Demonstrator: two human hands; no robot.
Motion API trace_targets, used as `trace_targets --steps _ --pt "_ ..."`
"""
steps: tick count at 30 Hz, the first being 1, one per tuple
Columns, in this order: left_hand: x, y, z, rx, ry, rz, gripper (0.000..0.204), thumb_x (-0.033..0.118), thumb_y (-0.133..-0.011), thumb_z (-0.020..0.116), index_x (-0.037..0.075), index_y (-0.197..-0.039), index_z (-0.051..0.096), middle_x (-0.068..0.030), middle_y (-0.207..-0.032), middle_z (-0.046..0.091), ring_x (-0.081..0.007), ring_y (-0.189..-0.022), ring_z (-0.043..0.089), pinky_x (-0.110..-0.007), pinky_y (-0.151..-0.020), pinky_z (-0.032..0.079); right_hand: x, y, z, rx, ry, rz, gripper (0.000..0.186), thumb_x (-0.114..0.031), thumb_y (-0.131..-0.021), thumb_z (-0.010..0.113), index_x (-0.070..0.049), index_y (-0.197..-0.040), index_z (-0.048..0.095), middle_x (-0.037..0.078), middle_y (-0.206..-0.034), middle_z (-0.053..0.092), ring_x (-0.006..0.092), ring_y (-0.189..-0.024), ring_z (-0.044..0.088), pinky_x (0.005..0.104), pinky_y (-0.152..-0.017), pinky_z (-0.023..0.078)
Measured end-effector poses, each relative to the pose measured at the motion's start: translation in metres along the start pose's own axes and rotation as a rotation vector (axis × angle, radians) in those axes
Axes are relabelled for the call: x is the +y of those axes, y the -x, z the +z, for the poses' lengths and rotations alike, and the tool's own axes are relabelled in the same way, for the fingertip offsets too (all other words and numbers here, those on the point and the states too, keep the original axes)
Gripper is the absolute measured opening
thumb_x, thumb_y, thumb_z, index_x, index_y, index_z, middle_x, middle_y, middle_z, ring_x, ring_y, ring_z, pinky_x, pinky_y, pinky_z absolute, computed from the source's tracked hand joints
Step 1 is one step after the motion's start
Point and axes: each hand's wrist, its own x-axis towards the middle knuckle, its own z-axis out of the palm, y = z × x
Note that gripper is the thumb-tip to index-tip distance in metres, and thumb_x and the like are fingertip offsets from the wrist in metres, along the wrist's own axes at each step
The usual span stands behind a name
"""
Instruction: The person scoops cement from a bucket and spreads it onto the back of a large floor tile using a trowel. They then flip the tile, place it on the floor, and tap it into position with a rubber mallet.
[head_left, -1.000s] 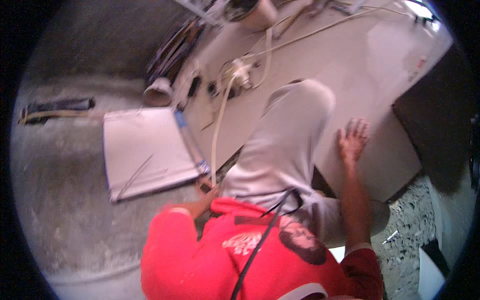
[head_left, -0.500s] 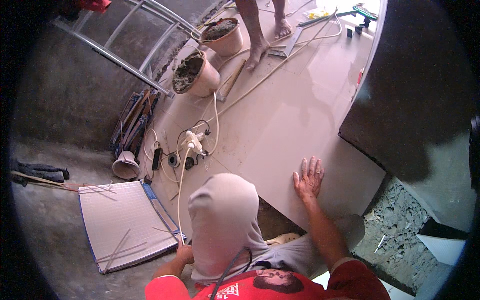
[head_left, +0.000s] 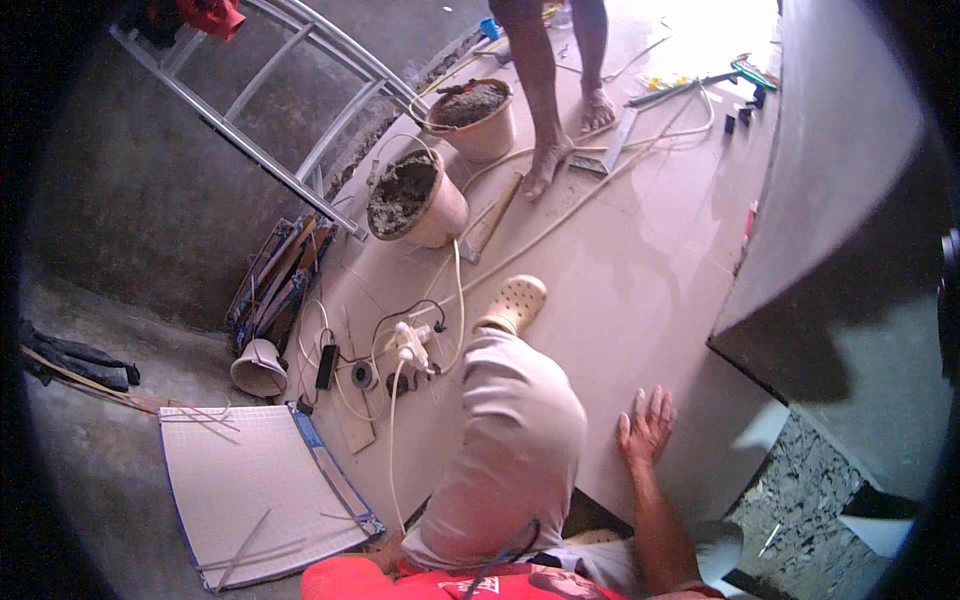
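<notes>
My right hand [head_left: 648, 430] rests palm down on a large, pale floor tile [head_left: 690, 400], fingers spread, holding nothing. Beyond the tile's right side lies rough grey mortar [head_left: 800, 510]. Only a sliver of my left arm [head_left: 385, 553] shows low beside my grey trouser leg; the fingers of that hand are hidden. My foot, in a cream clog [head_left: 515, 303], is planted on the tiles. Left of the leg, a white cable [head_left: 394, 470] runs down from a white multi-way socket [head_left: 408, 345]. A stack of grid-backed tiles [head_left: 245, 485] with thin strips on top lies at the lower left.
Two buckets of mortar [head_left: 425, 215] stand ahead, near a wooden-handled tool [head_left: 490, 222]. Another person's bare feet [head_left: 548, 168] are beside a flat metal tool [head_left: 612, 145]. An aluminium ladder [head_left: 270, 150] leans at left. Loose cables cross the floor. A dark wall [head_left: 830, 330] borders the right.
My knee has swung forward and the clog now shows on the tiles. The whole view has shifted, with the scene lower. My right hand stays flat; my left hand has slipped from sight.
</notes>
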Motion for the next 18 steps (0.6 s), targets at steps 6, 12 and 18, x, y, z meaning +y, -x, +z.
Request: trace_targets --steps 6,12,18 --pt "-0.015 -0.092 -0.153 0.126 0.089 0.132 0.035 0.034 -0.099 0.05 0.008 -0.104 0.073 -0.0219 -0.101 0.072 -0.0452 -0.097 0.069 -0.058 -0.088 0.055 -0.014 -0.011 0.006 0.066 0.128 0.052 0.066 -0.023 -0.083 0.07 -0.008 -0.146 0.054 0.021 -0.163 0.034 0.043 -0.152 0.027 0.0615 -0.122 0.022" --pt "0.092 -0.251 -0.475 1.017 0.511 0.431 0.021 0.018 -0.094 0.057 0.005 -0.107 0.067 -0.0205 -0.104 0.067 -0.0423 -0.101 0.062 -0.051 -0.09 0.049 -0.042 -0.041 0.016 0.025 0.294 0.271 0.067 -0.02 -0.087 0.061 -0.01 -0.152 0.046 0.018 -0.166 0.029 0.0392 -0.155 0.021 0.0617 -0.124 0.016" --pt "0.223 -0.365 -0.589 0.933 0.134 0.963 0.049 0.028 -0.09 0.071 0.007 -0.132 0.055 -0.0195 -0.118 0.061 -0.0406 -0.107 0.061 -0.051 -0.099 0.047 -0.07 -0.086 0.01 -0.057 0.315 0.591 0.065 -0.021 -0.096 0.055 -0.009 -0.157 0.038 0.018 -0.167 0.026 0.0388 -0.154 0.022 0.0544 -0.126 0.019"
